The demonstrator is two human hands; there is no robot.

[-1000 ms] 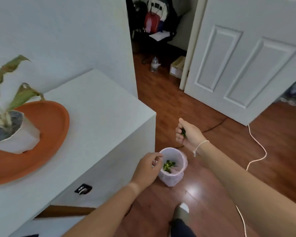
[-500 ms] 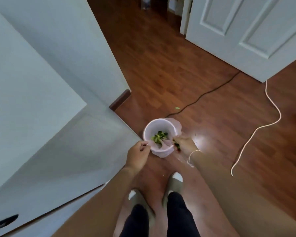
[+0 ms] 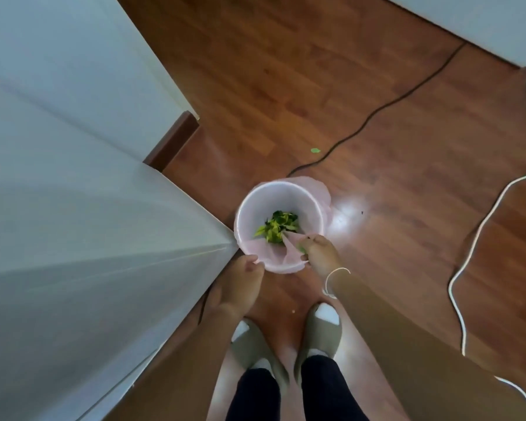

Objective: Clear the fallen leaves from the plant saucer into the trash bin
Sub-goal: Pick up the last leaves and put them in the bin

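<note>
Leaves (image 3: 277, 227), green and yellow: a loose heap lying at the bottom of the trash bin (image 3: 313, 205), a small pale round bin with a pinkish liner, standing on the wood floor just beside the corner of a white cabinet (image 3: 73, 238). Left hand (image 3: 240, 284): fingers curled on the near rim, thumb and forefinger pinching the liner's edge, apparently steadying the bin or holding the liner open. Right hand (image 3: 318, 253): held at the near-right rim, fingers drawn together over the opening with a scrap of green showing among them; judged to be pinching a last leaf or two, though whether they are gripped or just leaving the fingers cannot be told. Stray item: one small green fragment (image 3: 315, 150) on the floor beyond the bin, close to a dark cable (image 3: 377, 110); probably a dropped leaf piece, too small to be sure. White cord (image 3: 468, 262) trailing across the floor to the right, well apart from the bin. Plant saucer: not in view, so its condition cannot be checked from here. Progress, as judged: most of the clearing looks done, with a fair heap already binned; remaining are the release of whatever the right hand holds, retrieval of the floor fragment, and a look back at the saucer for leftovers.
</note>
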